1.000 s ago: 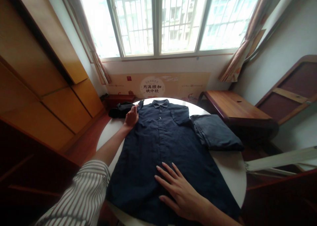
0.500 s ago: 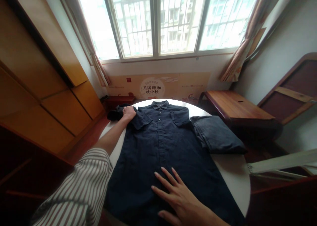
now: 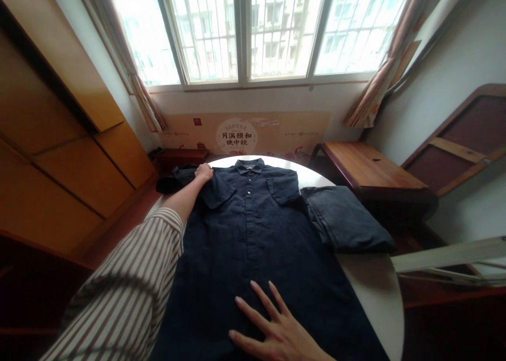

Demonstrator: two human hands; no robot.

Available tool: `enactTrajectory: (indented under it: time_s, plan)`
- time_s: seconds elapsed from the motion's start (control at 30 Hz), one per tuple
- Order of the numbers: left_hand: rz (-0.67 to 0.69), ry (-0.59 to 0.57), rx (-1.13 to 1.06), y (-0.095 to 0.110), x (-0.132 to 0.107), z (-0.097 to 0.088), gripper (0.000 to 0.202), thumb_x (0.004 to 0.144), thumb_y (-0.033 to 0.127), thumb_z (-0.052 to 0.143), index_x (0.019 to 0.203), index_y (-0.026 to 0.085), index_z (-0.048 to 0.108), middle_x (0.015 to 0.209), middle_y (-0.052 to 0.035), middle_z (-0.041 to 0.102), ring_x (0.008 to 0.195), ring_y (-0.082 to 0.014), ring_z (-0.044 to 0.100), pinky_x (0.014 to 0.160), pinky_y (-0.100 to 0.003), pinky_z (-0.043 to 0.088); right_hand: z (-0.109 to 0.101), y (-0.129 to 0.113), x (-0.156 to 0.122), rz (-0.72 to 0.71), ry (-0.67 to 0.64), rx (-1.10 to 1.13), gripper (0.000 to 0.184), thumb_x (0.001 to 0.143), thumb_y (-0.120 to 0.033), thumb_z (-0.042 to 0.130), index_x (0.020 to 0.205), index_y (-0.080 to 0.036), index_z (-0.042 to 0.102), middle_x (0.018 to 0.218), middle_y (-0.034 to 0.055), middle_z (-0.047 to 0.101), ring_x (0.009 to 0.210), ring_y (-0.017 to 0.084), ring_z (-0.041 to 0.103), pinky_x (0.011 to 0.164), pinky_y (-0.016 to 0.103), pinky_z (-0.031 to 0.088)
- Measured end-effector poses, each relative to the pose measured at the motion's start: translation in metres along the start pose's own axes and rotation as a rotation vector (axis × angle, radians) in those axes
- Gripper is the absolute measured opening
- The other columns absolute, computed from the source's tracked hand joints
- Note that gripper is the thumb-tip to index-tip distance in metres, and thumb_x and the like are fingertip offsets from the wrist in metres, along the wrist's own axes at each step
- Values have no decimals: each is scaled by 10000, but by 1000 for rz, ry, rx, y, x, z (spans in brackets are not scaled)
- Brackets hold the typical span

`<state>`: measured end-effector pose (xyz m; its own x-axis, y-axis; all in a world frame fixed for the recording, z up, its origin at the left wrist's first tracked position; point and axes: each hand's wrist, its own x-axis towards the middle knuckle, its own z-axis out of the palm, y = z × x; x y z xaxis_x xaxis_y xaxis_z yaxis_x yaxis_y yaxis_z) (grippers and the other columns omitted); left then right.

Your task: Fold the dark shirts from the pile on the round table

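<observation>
A dark navy button-front shirt (image 3: 253,234) lies spread on the round white table (image 3: 375,287), collar at the far side, its short sleeves laid inward. At the shirt's far left shoulder, my left hand (image 3: 204,172) is closed with its fingers curled on the fabric; the fingertips are hidden. Just left of that hand is a crumpled dark garment (image 3: 174,179) at the table's edge. Over the lower front of the shirt, my right hand (image 3: 276,324) is spread, palm down, holding nothing. A folded dark grey garment (image 3: 348,216) rests on the table right of the shirt.
Beyond the table stands a wooden side table (image 3: 371,166) at the right. Yellow-brown cabinets (image 3: 71,166) line the left side. A printed cardboard panel (image 3: 276,132) leans under the window (image 3: 276,29). A pale bar (image 3: 450,255) sticks out at the right.
The view has shifted slightly. My left hand stays at the far left shoulder of the shirt, and my right hand sits a little lower in the picture, still spread.
</observation>
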<state>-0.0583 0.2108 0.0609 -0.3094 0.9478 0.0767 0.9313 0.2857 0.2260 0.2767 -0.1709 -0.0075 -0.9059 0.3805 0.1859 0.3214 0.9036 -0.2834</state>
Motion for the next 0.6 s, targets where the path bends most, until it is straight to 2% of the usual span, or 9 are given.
enactTrajectory:
  time_s: [0.1,0.2,0.3,0.37,0.47,0.53,0.6]
  plan:
    - [-55,33,-15,0,9,-3,307,916,309,565,1135,153,712,1219,-196,675,1111,-313,650,877,-395,525,-4,-2,1,-30,-12,-7,621,997,-393,499,1540,-460,204,1621,35,182,1461,414,206,1100,702,262]
    - [-82,45,-15,3,11,-5,311,884,288,597,1124,123,707,1188,-217,678,1104,-341,643,871,-434,531,-7,-2,1,-35,-35,37,640,987,-408,517,1540,-458,201,1625,22,169,1467,422,175,1098,719,239]
    - [-47,71,-10,10,4,-10,331,880,277,591,1136,91,690,1156,-242,671,1089,-361,639,868,-455,530,-11,-3,1,-2,-56,105,673,968,-393,557,1535,-471,204,1631,0,138,1480,411,123,1115,723,180]
    - [28,104,-13,16,-11,-16,348,912,274,545,1197,111,662,1210,-219,645,1128,-340,621,920,-434,511,-18,-6,1,23,-88,151,698,955,-383,578,1536,-468,200,1634,-9,126,1485,408,87,1119,728,154]
    - [299,115,-20,19,-57,-24,333,950,259,488,1233,177,643,1257,-131,625,1179,-268,588,1015,-359,458,-36,-14,2,78,-133,217,739,923,-496,594,1551,-413,214,1636,18,145,1486,406,91,1130,718,150]
    - [568,82,-22,11,-107,-25,298,960,244,469,1173,184,668,1191,-101,644,1139,-241,596,1028,-338,449,-48,-20,-1,137,-130,237,725,931,-534,562,1558,-361,241,1626,44,206,1483,375,175,1155,663,200]
    - [777,34,-36,-6,-171,-26,279,977,245,442,1111,190,680,1119,-90,655,1073,-223,612,1003,-334,464,-58,-26,-14,205,-101,217,681,958,-502,529,1559,-316,267,1603,64,285,1456,329,294,1170,581,274]
